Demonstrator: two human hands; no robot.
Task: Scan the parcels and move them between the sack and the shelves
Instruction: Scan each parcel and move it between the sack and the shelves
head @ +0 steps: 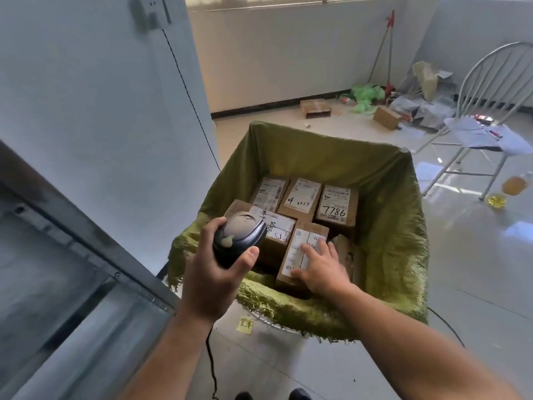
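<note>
My left hand grips the scanner; my right hand lies open on a stiff, probably light parcel, best gripped by its edges.

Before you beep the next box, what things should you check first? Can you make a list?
1. Scanner held firmly in the left hand: ok.
2. Right hand on the nearest parcel: ok, resting flat on top, not gripping.
3. That parcel's label faces up: ok.
4. Barcode uncovered: not ok, fingers cover part of the label.
5. Scanner aimed at that label: cannot tell.
6. Green sack open wide enough to lift parcels out: ok.
</note>
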